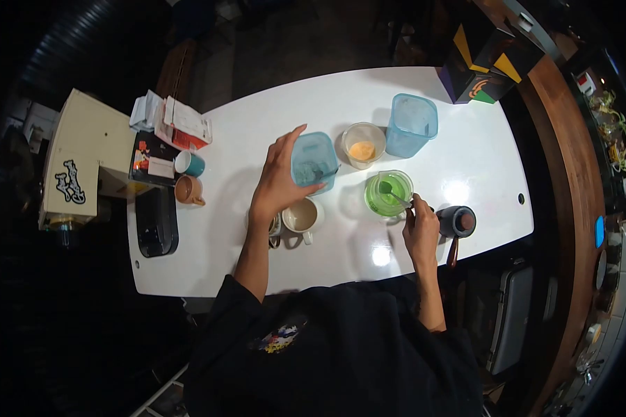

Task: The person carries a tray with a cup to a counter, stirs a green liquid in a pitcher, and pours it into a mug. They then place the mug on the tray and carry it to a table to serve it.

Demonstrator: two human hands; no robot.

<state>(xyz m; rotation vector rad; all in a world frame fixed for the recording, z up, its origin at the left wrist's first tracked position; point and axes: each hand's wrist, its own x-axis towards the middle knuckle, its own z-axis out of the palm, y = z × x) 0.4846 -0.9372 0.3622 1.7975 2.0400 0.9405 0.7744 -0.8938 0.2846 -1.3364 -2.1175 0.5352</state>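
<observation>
My left hand (278, 174) is at the left side of a translucent blue plastic container (314, 149), its thumb across the near wall and its fingers along the far left corner. Inside that container a little pale stuff and a dark utensil show at the bottom. My right hand (422, 226) grips the handle of a spoon (399, 199), whose bowl end dips into bright green liquid in a clear cup (373, 203). Just behind stands a clear tub (355, 132) with orange powder at its bottom. A second, taller blue container (412, 128) is to its right.
A cream mug (301, 215) stands near my left forearm, partly over another cup. Right of my right hand is a dark pot with a wooden handle (458, 221). Teal (190, 164) and brown (189, 190) cups, packets and a machine (76, 163) line the left side; dark boxes (476, 73) stand far right.
</observation>
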